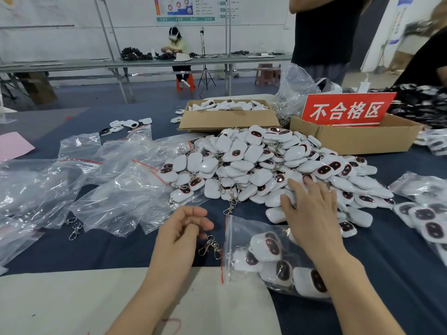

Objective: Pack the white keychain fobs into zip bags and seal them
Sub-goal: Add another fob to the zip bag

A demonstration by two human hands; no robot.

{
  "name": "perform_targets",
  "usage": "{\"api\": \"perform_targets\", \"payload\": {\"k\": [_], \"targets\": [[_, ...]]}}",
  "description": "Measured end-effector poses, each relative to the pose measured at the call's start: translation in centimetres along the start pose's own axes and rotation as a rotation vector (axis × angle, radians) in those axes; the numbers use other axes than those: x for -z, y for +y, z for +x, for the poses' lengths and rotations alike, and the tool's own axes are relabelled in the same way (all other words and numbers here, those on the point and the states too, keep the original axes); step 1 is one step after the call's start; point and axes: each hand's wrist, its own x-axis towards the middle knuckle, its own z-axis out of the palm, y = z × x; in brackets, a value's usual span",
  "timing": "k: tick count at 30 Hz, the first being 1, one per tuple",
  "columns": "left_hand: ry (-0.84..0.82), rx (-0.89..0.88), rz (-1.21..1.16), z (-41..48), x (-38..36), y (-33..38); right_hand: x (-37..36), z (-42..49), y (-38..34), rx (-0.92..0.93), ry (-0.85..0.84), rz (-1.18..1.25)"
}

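Two bare forearms, no sleeves; left hand (180,234), right hand (312,213), ringless fingers (294,187)

A red sign (348,110) reads "不合格区" in white, standing in a cardboard box (358,139) beyond the right hand's fingertips (308,181). The wall poster's (191,8) print is unreadable.

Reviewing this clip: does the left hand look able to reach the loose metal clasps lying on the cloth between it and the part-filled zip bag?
Probably yes. The left hand hovers loosely curled, holding nothing visible, right beside the metal clasps. They lie on bare cloth outside the part-filled zip bag, with nothing covering them.
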Motion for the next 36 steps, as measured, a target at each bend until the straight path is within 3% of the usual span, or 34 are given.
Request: {"api": "perform_targets", "payload": {"k": [10,13,15,18,23,29,36], "targets": [[-0.017,-0.004,-0.017,-0.1,-0.1,0.1,0.2,-0.4,0.1,0.100,0.108,0.220],[-0.029,-0.020,-0.029,-0.2,-0.1,0.0,1.1,-0.4,-0.7,0.042,0.150,0.507],[-0.037,-0.059,-0.038,-0.5,-0.2,0.0,1.9,-0.5,-1.8,0.060,0.075,0.779],[-0.051,-0.137,-0.038,-1.0,-0.6,0.2,2.3,-1.2,-3.7,0.224,-0.168,0.992],[-0.116,-0.191,0.017,-1.3,-0.6,0.4,0.8,-2.4,-5.6,0.382,-0.391,1.017],[-0.125,-0.177,-0.028,-0.9,-0.7,0.2,0.0,-2.6,-6.2,0.284,-0.308,1.064],[-0.143,-0.174,-0.116,-0.9,-0.7,0.3,-0.5,-3.0,-6.8,0.291,-0.375,1.115]]}}
